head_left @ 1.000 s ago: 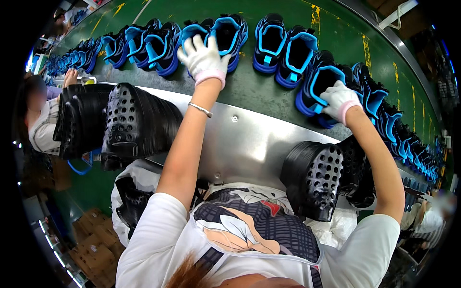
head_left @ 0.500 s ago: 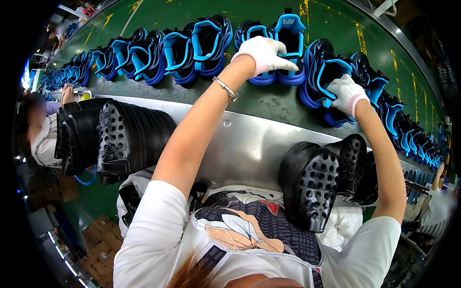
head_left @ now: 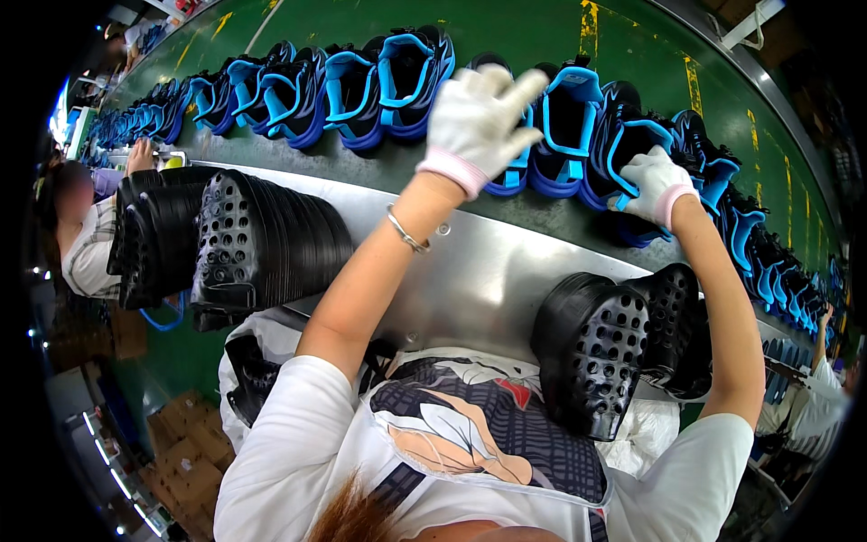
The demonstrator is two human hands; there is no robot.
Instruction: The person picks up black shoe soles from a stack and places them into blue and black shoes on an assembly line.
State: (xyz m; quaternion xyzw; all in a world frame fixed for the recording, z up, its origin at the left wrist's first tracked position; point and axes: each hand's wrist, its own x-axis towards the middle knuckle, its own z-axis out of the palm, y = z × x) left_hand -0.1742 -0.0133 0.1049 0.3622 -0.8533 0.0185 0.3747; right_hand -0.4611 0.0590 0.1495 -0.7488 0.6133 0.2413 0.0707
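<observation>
A row of black-and-blue sneakers stands on a green work surface at the far side. My left hand (head_left: 480,122), in a white glove, is raised with its fingers spread and nothing in it. It partly hides one sneaker (head_left: 511,179); beside that stands another sneaker (head_left: 569,176) with its blue-lined opening toward me. My right hand (head_left: 654,184), also gloved, has its fingers curled over the heel edge of a sneaker (head_left: 603,158) to the right. The fingertips are partly hidden in the shoe opening.
Nearer me, a metal ledge (head_left: 452,289) carries black stacked pieces with round holes, a long stack (head_left: 271,239) at left and a shorter one (head_left: 591,352) at right. More sneakers (head_left: 402,86) line the left. Other people are at both sides.
My left hand has come off the middle sneakers, moving nearer me with its fingers opening. Those sneakers now stand closer to the one at my right hand, which stays in place.
</observation>
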